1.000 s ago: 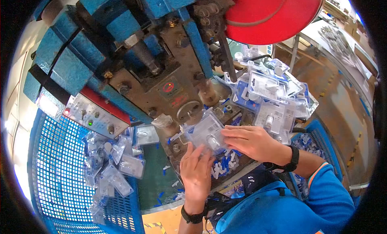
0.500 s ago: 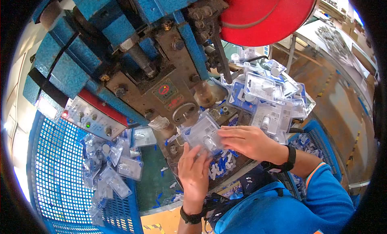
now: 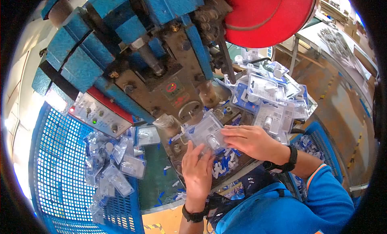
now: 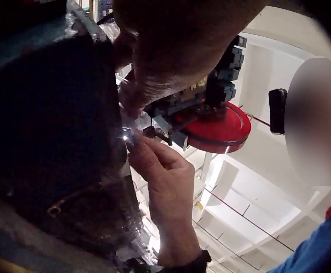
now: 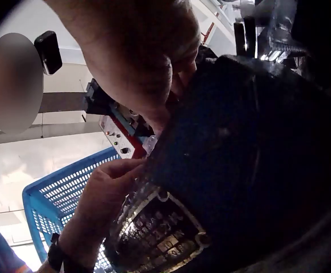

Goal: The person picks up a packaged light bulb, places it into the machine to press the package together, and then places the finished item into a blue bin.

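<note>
A clear plastic blister pack (image 3: 201, 130) with a whitish bulb-like piece inside lies tilted at the base of the blue press (image 3: 171, 87). My left hand (image 3: 196, 167) holds its near left edge, fingers stretched along the plastic. On the right side, my right hand (image 3: 256, 143) grips the edge with fingers close together. From the left wrist view, the right hand (image 4: 168, 182) shows thumb and fingertips pinched together at the pack's edge. In the right wrist view the left hand (image 5: 103, 190) pinches likewise, the pack mostly hidden behind the dark press bed (image 5: 250, 153).
Blue and white plastic scraps (image 3: 225, 161) litter the press bed. Packs are piled (image 3: 266, 89) at the right. A blue basket (image 3: 52, 153) with more packs stands left, below a control box (image 3: 98, 115). A red wheel (image 3: 270, 18) overhangs the back right.
The head view shifts slightly between frames. Both hands and the blister pack keep nearly the same place on the press.
</note>
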The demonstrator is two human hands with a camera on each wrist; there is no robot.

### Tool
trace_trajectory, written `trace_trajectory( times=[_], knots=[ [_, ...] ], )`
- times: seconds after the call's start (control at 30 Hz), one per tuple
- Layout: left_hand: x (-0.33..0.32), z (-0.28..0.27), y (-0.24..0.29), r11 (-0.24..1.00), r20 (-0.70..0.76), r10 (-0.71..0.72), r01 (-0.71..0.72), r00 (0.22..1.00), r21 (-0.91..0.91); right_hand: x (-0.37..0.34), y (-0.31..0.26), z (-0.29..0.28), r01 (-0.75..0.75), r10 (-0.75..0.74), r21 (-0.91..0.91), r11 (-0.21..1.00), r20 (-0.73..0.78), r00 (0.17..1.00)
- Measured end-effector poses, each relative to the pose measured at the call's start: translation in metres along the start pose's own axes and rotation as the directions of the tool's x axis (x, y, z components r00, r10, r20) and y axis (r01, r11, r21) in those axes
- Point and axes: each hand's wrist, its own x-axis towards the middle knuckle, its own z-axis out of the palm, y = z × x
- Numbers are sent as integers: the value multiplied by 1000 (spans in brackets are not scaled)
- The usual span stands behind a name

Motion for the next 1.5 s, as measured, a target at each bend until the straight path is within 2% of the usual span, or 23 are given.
trace_trajectory(
  times=[0.27,0.73,0.87,0.97,1.17,1.27,1.5],
  knots=[
    [2,-3,1,1000,10,5,-5,1000,-4,-2,-1,2,-29,29,28,999,16,999],
    [3,-6,0,1000,41,13,-13,999,13,1,-1,-3,14,-12,-46,999,40,999],
    [1,-4,1,1000,4,7,-7,1000,4,5,-5,-4,-14,14,3,1000,32,999],
    [0,-2,1,1000,-27,12,-12,1000,-1,4,-3,0,17,-16,-55,998,28,999],
    [1,-1,3,998,-100,63,-61,993,18,5,-6,3,28,-29,-49,998,-37,999],
    [-2,4,3,996,-138,81,-74,987,51,3,-5,8,-39,39,-2,999,-44,998],
    [-4,14,6,983,-146,154,-135,977,128,-1,1,5,-38,37,32,999,35,999]
  ],
)
